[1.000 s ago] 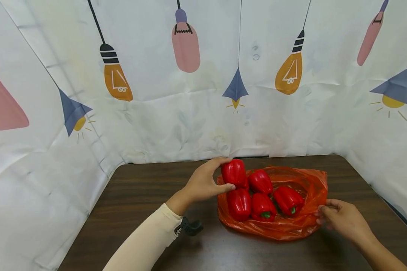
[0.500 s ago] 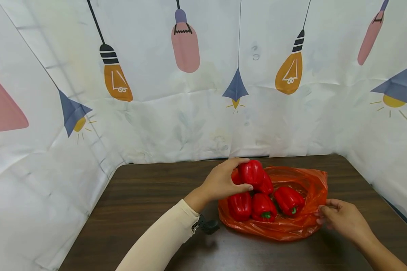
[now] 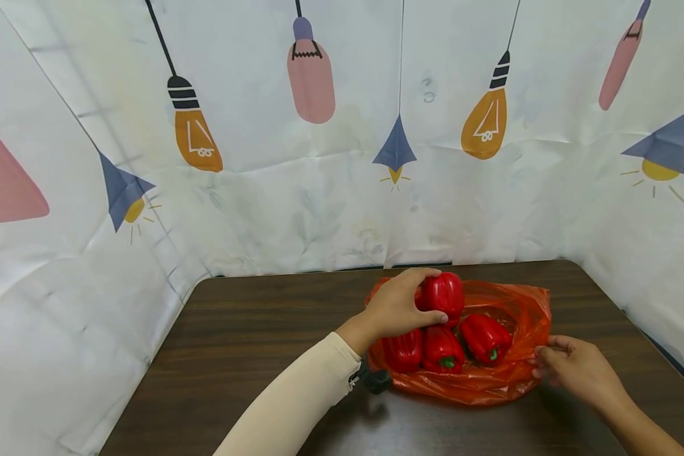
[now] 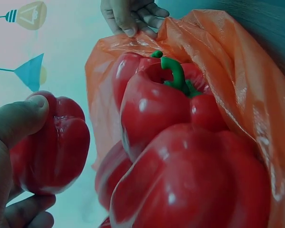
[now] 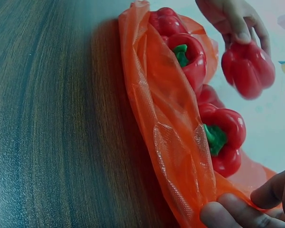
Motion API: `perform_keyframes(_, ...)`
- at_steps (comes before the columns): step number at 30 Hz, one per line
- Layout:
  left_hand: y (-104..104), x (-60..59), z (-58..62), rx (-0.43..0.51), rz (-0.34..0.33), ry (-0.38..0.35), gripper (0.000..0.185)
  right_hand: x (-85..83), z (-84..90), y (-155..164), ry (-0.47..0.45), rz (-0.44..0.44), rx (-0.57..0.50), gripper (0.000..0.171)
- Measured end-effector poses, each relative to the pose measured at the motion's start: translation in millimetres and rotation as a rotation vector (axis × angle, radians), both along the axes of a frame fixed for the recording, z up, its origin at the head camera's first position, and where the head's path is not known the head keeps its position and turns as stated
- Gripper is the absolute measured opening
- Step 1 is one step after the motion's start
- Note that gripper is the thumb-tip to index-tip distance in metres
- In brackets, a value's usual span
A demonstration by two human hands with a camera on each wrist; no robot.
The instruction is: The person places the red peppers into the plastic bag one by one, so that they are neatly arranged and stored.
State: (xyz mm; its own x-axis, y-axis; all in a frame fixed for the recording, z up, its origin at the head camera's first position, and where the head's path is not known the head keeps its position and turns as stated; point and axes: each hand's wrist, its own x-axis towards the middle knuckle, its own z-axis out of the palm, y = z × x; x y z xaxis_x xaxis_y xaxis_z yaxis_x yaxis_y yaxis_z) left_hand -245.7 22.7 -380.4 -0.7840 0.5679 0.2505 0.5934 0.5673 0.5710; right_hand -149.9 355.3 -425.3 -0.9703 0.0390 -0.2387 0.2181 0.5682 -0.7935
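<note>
My left hand (image 3: 392, 309) grips a red bell pepper (image 3: 446, 295) between thumb and fingers, over an orange plastic bag (image 3: 527, 310). In the left wrist view this held pepper (image 4: 61, 147) shows its lobed bottom, apart from the peppers beside it. Several more red bell peppers lie in the wide-mouthed bag, one with a green stem (image 3: 493, 353) at the right. At the bag's right edge my right hand (image 3: 584, 373) pinches the thin plastic between thumb and fingers. The right wrist view has its fingers (image 5: 235, 206) at the rim and a pepper (image 5: 228, 133) just inside.
All of this rests on a dark wood-grain table (image 3: 251, 329). A white sheet (image 3: 319, 209) printed with lamps and bulbs hangs behind the table and along its sides. A dark strap with a black piece (image 3: 376, 380) circles the left wrist below a cream sleeve (image 3: 302, 399).
The left hand has carried its pepper rightward across the bag, from the left edge to above the middle. My right hand has stayed at the bag's right edge.
</note>
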Motion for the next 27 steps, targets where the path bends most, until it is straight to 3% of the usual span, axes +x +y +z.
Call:
perform_keyframes(11,22.2,-6.0,-2.4,-0.003,0.027,-0.055,0.075,-1.2,0.4,-2.2,0.0,-0.003,-0.004,0.048)
perform_keyframes(19,39.0,-11.5,-5.9,-0.024,0.03,-0.029,0.075,-2.0,-0.2,-2.0,-0.005,0.0,-0.008,0.049)
perform_keyframes(27,51.6,-16.6,-10.1,-0.033,0.057,-0.05,0.075,-3.3,0.0,-2.3,-0.008,-0.002,-0.008,0.049)
